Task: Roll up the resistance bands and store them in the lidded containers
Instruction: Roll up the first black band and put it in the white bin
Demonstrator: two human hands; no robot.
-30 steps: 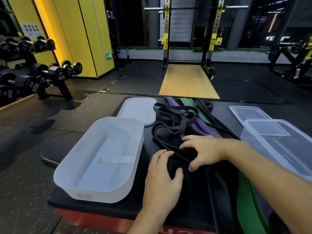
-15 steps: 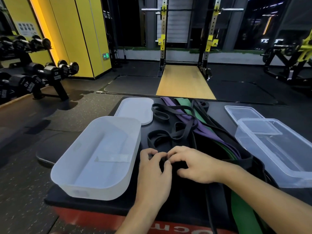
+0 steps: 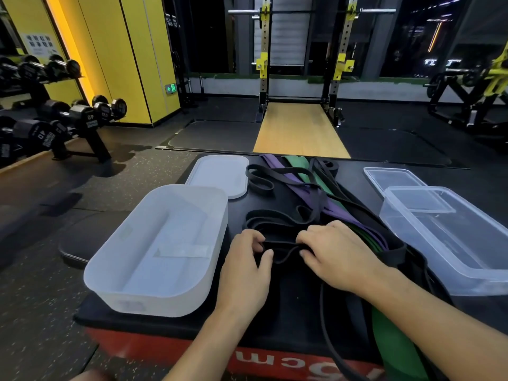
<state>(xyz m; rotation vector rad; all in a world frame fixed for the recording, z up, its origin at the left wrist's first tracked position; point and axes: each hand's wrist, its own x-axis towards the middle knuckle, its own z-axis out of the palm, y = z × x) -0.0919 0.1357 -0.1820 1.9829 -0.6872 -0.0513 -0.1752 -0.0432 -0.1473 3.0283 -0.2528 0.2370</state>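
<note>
Both hands pinch a thin black band (image 3: 280, 244) at the middle of the black-topped box (image 3: 275, 320) — left hand (image 3: 244, 270) and right hand (image 3: 332, 257) close together, fingers curled on it; the frosted container (image 3: 132, 284) sits just left, the clear container (image 3: 467, 270) to the right.

Black (image 3: 277, 244), purple (image 3: 299, 185) and green (image 3: 298, 163) bands, frosted white container (image 3: 154, 243)

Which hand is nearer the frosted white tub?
Left. Left hand sits just beside the frosted white plastic tub; right hand is farther right, nearer the clear rectangular plastic container.
</note>
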